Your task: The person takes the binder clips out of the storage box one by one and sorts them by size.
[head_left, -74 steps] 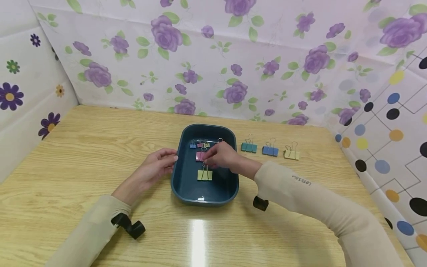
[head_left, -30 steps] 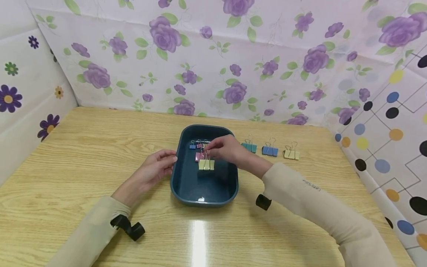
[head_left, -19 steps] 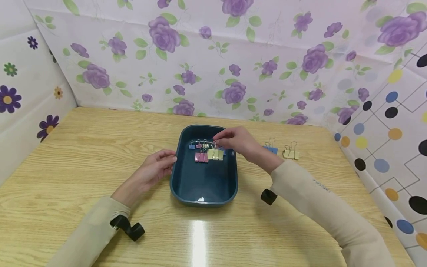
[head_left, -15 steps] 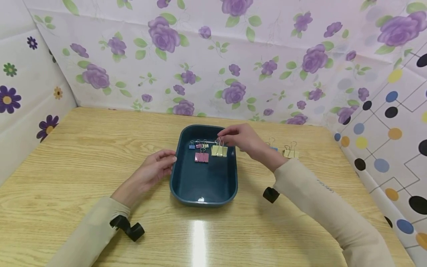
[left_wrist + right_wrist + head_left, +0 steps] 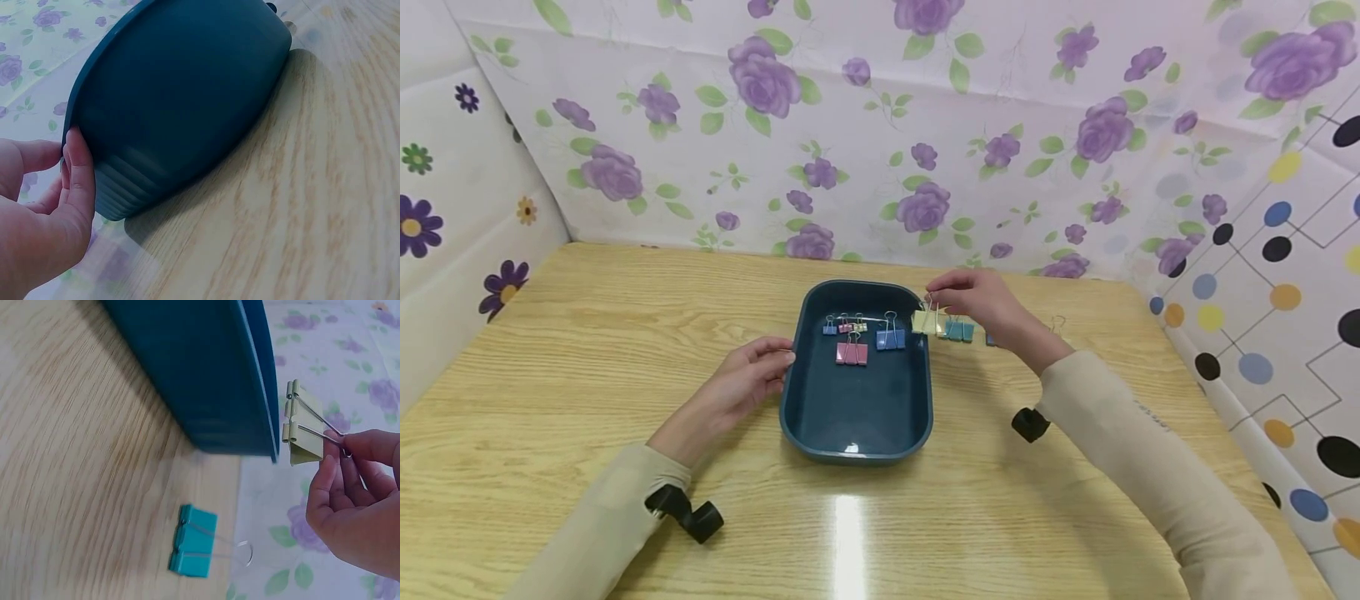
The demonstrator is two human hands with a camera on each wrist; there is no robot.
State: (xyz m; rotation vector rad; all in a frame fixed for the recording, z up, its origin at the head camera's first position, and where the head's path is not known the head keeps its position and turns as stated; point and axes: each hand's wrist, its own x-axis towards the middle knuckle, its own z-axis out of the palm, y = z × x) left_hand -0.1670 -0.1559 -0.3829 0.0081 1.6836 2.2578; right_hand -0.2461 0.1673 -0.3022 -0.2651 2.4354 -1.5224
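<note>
My right hand [image 5: 981, 298] pinches a pale yellow binder clip [image 5: 928, 322] by its wire handles. The clip hangs at the dark blue bin's right rim; in the right wrist view the yellow clip [image 5: 304, 425] is near the bin wall [image 5: 206, 381]. A teal binder clip [image 5: 958, 331] lies on the table just past it. My left hand [image 5: 741, 379] holds the left rim of the bin [image 5: 856, 458], thumb on the outer wall in the left wrist view. Inside lie a pink clip [image 5: 852, 354], a blue clip [image 5: 891, 339] and several small clips [image 5: 845, 328].
Right of the teal clip, a blue clip [image 5: 992, 340] is mostly hidden by my right hand; behind the forearm only the wire handles of another clip [image 5: 1058, 323] show. Floral sheeting [image 5: 850, 125] stands along the wooden table's back edge.
My right hand has lifted the yellow clip from the bin floor and carried it right, up to the right rim. The blue clip inside has come into full view. The left hand stays put.
</note>
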